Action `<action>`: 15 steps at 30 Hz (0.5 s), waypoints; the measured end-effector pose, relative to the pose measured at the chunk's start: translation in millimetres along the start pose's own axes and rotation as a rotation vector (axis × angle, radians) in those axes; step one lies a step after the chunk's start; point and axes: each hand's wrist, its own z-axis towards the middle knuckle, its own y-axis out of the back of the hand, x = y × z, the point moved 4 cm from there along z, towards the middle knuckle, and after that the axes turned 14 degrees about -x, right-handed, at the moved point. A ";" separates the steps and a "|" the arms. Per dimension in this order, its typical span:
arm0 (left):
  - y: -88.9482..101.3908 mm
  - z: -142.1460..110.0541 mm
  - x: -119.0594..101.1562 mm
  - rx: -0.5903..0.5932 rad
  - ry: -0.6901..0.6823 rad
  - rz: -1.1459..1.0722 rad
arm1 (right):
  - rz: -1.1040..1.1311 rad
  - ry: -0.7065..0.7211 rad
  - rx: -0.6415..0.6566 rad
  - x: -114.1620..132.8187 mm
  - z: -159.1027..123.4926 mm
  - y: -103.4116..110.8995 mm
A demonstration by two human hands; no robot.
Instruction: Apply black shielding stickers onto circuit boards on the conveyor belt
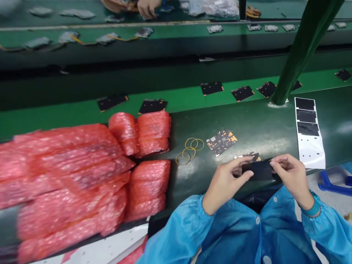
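A thin black rectangular film [259, 171] is stretched between my two hands above the dark green bench. My left hand [227, 180] pinches its left end, and my right hand [290, 174] pinches the right end. Just behind the film, partly covered by it and my fingers, lies a circuit board [256, 157]. Another bare circuit board [221, 142] rests a little further left, beside several yellow rubber bands [189, 148]. To the right of my hands is a white backing sheet [312, 152] with black film pieces still stuck on its far part.
Red bubble-wrapped bundles [82, 168] cover the left of the bench. A green post [298, 58] rises at the right. Several black-covered boards [211, 88] lie along the bright green strip [187, 96]. Across the far line, another person's hand [148, 8] is visible.
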 end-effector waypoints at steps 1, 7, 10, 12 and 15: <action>-1.0 -2.2 2.4 -0.006 0.074 -0.001 | -0.006 0.015 0.000 2.5 -0.4 -1.8; 1.5 -7.0 9.3 -0.147 0.188 -0.085 | -0.110 0.095 0.022 8.8 0.2 -9.0; 2.9 -10.8 7.2 -0.094 0.203 -0.126 | -0.177 0.117 0.006 8.4 -0.1 -12.4; 8.2 -15.1 7.3 -0.070 0.205 -0.109 | -0.201 0.108 0.002 7.9 1.1 -13.7; 24.7 -22.2 10.3 -0.151 0.118 0.011 | -0.206 0.039 0.021 5.0 6.4 -13.3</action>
